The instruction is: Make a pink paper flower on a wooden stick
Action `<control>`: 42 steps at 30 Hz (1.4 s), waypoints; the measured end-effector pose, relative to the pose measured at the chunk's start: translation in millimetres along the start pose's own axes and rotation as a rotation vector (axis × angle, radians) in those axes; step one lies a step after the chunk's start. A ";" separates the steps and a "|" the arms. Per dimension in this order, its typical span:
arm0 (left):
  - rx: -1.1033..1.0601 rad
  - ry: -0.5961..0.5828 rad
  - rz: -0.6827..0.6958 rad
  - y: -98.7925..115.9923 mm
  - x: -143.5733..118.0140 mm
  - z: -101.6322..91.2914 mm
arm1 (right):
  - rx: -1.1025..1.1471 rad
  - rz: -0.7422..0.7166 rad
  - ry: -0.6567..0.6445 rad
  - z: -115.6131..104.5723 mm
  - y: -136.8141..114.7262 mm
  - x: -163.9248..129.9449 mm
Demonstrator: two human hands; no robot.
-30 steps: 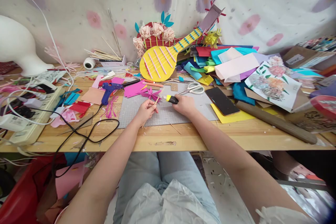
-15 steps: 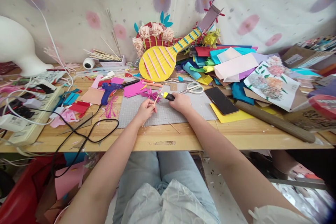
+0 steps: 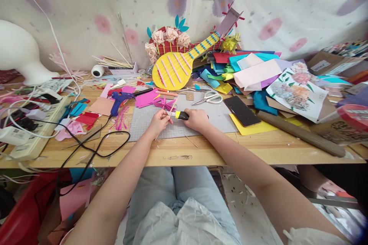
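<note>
In my left hand (image 3: 160, 122), closed in a pinch, is a thin wooden stick (image 3: 174, 105) with its upper end slanting up to the right. My right hand (image 3: 197, 120) is wrapped round a black and yellow utility knife (image 3: 181, 115). The knife lies almost level, its blade end pointing left and meeting the stick beside my left fingertips. Both hands are over the grey cutting mat (image 3: 218, 124). Just beyond them lies a magenta paper piece with several strips (image 3: 165, 103). White-handled scissors (image 3: 213, 97) rest behind my right hand.
A blue glue gun (image 3: 117, 101) with a looping black cable lies left of the mat. A yellow paper lute (image 3: 172, 71) leans at the back. On the right are a phone (image 3: 242, 110), a wooden rod (image 3: 301, 134) and piled coloured paper (image 3: 258, 72). A power strip (image 3: 40, 130) sits far left.
The utility knife has swung from slanting up-left to nearly level and come down nearer my left fingers. My right hand has lowered slightly. The left hand still holds the stick.
</note>
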State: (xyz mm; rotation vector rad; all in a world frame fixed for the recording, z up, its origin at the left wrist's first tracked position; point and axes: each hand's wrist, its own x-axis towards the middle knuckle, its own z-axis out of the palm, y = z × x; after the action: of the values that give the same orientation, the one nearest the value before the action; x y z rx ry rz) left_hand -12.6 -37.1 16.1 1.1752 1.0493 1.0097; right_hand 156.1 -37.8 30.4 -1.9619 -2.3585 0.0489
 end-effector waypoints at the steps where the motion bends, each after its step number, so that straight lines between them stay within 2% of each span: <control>1: 0.005 0.001 0.002 0.0 -0.2 0.1 | 0.001 -0.007 -0.011 0.1 -2.2 1.0; 4: 0.040 -0.003 0.005 -0.9 -1.1 -0.2 | 0.045 0.100 0.002 -3.5 8.9 12.0; 8: 0.060 -0.015 0.004 -2.2 -1.7 -0.8 | 0.111 0.411 0.072 -15.3 50.4 30.8; 10: 0.052 -0.013 0.007 -2.2 -1.1 -0.2 | 0.097 0.454 0.088 -19.4 63.6 32.5; 13: 0.043 -0.005 0.013 -1.7 -0.1 1.5 | 0.051 0.337 0.087 -17.9 55.7 21.9; 16: 0.032 0.007 0.019 -1.3 0.2 2.7 | 0.019 0.121 0.042 -9.3 24.7 5.4; 19: 0.019 -0.004 0.016 -1.2 -0.4 2.3 | 0.008 0.012 -0.004 -2.1 -0.9 -2.9; 22: 0.021 -0.012 -0.002 -0.9 -1.5 0.9 | 0.028 0.036 -0.011 -2.5 1.1 3.1; 24: 0.044 -0.022 -0.013 -0.8 -2.2 0.1 | 0.061 0.155 0.024 -7.2 18.6 12.3; 26: 0.056 -0.026 -0.017 -0.7 -2.5 0.0 | 0.091 0.340 0.070 -13.1 40.9 21.0; 28: 0.051 -0.017 -0.016 -0.5 -2.2 0.4 | 0.074 0.419 0.091 -17.0 57.4 25.0; 31: 0.033 -0.001 -0.021 0.3 -1.1 1.8 | 0.043 0.311 0.115 -14.1 55.9 19.0; 34: 0.017 0.005 -0.030 1.6 -0.9 2.8 | 0.028 0.091 0.085 -3.4 29.0 5.9; 37: 0.017 0.005 -0.033 3.0 -2.0 3.3 | 0.012 -0.028 0.040 5.0 3.5 -1.5; 39: 0.027 0.003 -0.025 3.3 -2.8 3.3 | 0.009 -0.032 0.033 5.8 -2.1 -0.1; 42: 0.062 -0.001 -0.030 2.7 -3.5 2.5 | 0.027 0.078 0.048 0.2 9.9 9.8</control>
State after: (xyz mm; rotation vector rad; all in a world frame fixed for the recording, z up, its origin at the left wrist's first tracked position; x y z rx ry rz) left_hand -11.1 -40.7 19.3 1.2061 1.1013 0.9588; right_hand 164.0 -26.4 29.9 -2.0184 -2.2393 0.0378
